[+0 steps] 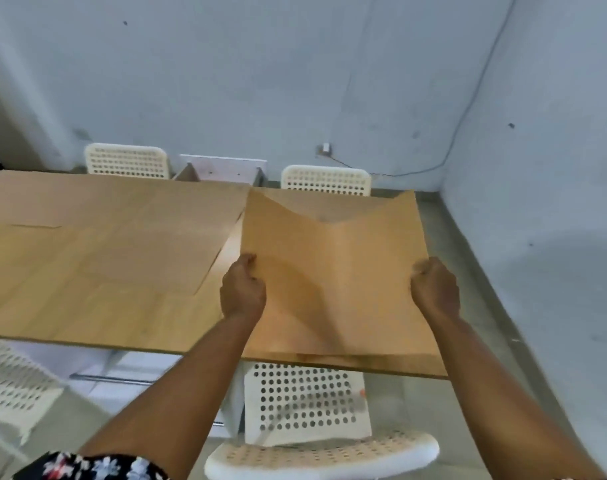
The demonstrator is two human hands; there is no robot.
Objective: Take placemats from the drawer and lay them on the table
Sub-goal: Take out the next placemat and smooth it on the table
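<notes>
Over the right end of the surface (122, 306) I hold a tan placemat (333, 271) by its two side edges, my left hand (243, 292) curled round the left edge and my right hand (435, 289) curled round the right one, both fists clenched on the sheet. I grip it at the sides so that it stays spread wide; even so its far edge sags in the middle into a shallow V, while its near edge lies along the front lip of the surface, so I judge it is about to be flattened in place. To the left, two more placemats (115, 216) of nearly the same colour lie flat, one overlapping the other, just beside the one I hold. Beyond the far edge, between two perforated white chairs (127, 161), stands an open white drawer (222, 169); what it holds is hidden from this angle. Another white chair (305, 403) is tucked in below my arms.
</notes>
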